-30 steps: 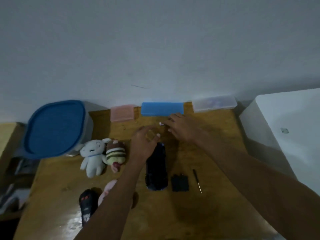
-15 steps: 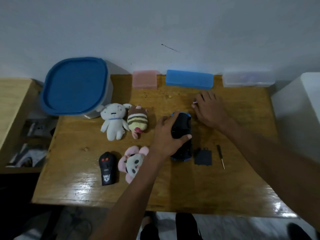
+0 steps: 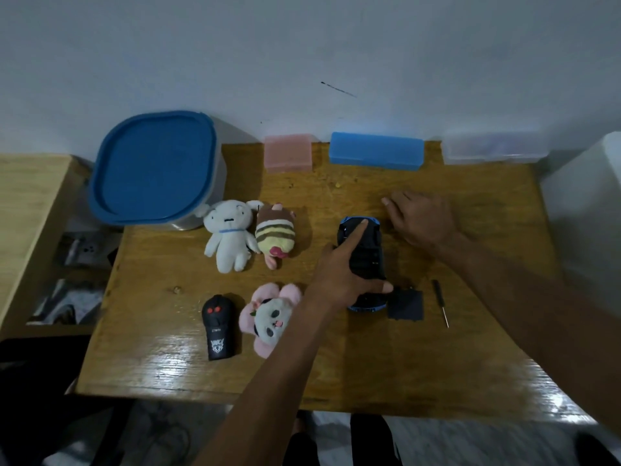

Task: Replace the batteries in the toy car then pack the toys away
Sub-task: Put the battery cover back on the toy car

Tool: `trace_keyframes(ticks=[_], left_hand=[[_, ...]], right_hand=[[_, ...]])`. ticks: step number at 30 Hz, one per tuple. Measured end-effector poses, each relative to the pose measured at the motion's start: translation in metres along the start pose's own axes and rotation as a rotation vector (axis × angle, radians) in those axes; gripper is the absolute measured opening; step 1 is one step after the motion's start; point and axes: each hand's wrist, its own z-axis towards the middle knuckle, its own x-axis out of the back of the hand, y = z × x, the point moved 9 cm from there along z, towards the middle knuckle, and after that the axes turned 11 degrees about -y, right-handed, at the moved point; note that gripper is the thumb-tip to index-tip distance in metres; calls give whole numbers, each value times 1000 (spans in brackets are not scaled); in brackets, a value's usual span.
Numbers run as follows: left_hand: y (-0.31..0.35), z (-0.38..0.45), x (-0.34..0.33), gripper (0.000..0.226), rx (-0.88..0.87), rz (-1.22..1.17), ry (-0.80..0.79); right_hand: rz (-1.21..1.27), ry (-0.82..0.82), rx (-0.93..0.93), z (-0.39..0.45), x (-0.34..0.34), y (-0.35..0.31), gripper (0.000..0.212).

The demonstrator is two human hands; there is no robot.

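Lay upside down on the glossy wooden table (image 3: 336,364), right of centre: the toy car (image 3: 364,257), dark ribbed plastic underside up, blue trim showing at its far and near ends. Gripped by the left hand (image 3: 346,274), index finger stretched along the underside toward the far end, thumb hooked round the near right flank. Rested flat on the wood just right of the car's far end, the right hand (image 3: 421,222), fingers straight and slightly apart, nothing visibly held.

Lay just beside the car's near right corner, touching or nearly so: a flat, square, black battery cover (image 3: 405,302). Farther right, apart from it: one thin screwdriver (image 3: 441,302), black handle, bare metal shaft pointing near.

Three soft plush toys left of the car: a white long-eared one (image 3: 230,235), a brown-and-yellow striped one (image 3: 275,235) touching it, and a pink-and-white panda (image 3: 272,319) nearer. One black remote (image 3: 218,327), two red buttons, left of the panda.

Along the far edge against the wall: three rectangular plastic cases, namely pink (image 3: 288,153), blue (image 3: 375,154) and clear (image 3: 490,151). At the far left corner, overhanging the table edge: one rounded tub with blue lid (image 3: 151,166).

Bare wood open across the near strip and between the car and the far cases.
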Motion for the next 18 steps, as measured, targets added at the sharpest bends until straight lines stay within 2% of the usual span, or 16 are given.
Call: trace_keyframes(ticks=[14,16,18], left_hand=[[5,5,-4,115,-56,-27,-12],[6,7,-5,116,-71,-30,-11],[5,8,-6,119,-102,-55,-13]], right_hand=[[369,53,-59,-5,1,22,65],[405,84,-71,-5,8,22,64],[437,138,-90,-6,17,23,51]])
